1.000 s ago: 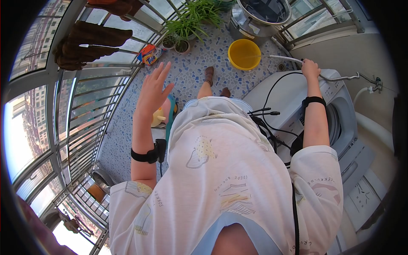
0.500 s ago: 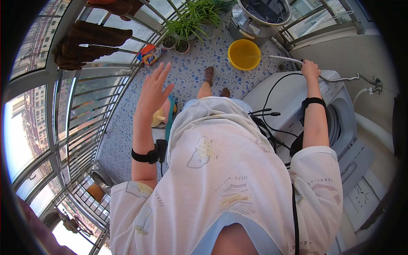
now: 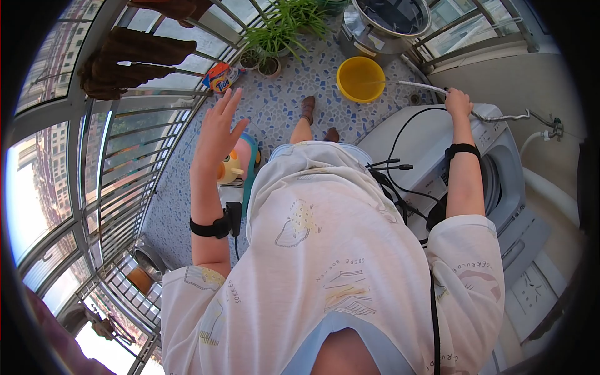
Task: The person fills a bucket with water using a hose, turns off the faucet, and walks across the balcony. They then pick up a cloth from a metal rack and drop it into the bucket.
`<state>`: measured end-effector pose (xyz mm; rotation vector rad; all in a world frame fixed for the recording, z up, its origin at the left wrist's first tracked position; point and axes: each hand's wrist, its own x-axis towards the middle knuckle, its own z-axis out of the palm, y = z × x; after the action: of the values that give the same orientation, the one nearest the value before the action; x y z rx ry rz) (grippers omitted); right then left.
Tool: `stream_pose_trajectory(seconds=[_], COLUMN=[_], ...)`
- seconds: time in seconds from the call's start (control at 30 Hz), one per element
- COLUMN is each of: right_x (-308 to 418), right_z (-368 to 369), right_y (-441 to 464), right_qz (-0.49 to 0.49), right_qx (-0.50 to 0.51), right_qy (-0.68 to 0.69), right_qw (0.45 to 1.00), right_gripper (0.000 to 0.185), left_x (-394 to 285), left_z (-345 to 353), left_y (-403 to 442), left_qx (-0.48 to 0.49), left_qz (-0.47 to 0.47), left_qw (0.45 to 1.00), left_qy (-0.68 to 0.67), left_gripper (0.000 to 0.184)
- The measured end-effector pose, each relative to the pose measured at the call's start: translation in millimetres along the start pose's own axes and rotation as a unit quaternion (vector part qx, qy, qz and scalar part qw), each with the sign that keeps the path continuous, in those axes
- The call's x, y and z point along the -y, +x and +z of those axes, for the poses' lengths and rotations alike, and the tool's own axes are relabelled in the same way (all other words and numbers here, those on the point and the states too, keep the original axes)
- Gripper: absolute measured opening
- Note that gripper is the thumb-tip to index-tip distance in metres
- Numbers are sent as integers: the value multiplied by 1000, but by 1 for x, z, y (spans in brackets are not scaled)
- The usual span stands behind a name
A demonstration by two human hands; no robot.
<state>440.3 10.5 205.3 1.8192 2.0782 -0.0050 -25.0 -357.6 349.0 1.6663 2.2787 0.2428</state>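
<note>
My right hand (image 3: pixel 459 102) is wrapped round a grey flexible hose (image 3: pixel 500 117) above the corner of the white washing machine (image 3: pixel 406 137). The hose runs from a wall tap (image 3: pixel 556 127) at the right, and its free end points at a yellow basin (image 3: pixel 360 79) on the floor. A thin stream seems to run from it into the basin. At the left, my left hand (image 3: pixel 219 128) is raised with its fingers apart and nothing in it. It is nearest to a colourful toy-like object (image 3: pixel 231 167), partly hidden behind my forearm.
A large metal pot (image 3: pixel 375 37) stands behind the basin. Potted plants (image 3: pixel 281 31) and an orange Tide bag (image 3: pixel 220 77) are by the left railing (image 3: pixel 140 134). Brown cloths (image 3: pixel 134 56) hang above. Black cables (image 3: pixel 400 187) lie between my body and the machine.
My left hand has shifted slightly to the left, and more of the toy-like object shows beside it. My right hand stays on the hose.
</note>
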Motion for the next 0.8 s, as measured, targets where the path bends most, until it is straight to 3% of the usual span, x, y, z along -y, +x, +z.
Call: stream_pose_trajectory(seconds=[0.8], right_x=[0], right_z=[0], right_y=[0], right_qz=[3], right_qx=[-3], right_qy=[-3], right_qw=[1000], right_gripper=[24], left_x=[-1], left_z=[4], left_y=[-6], left_qx=[19], left_qz=[8], left_qw=[1000], left_qy=[-8], left_gripper=[59])
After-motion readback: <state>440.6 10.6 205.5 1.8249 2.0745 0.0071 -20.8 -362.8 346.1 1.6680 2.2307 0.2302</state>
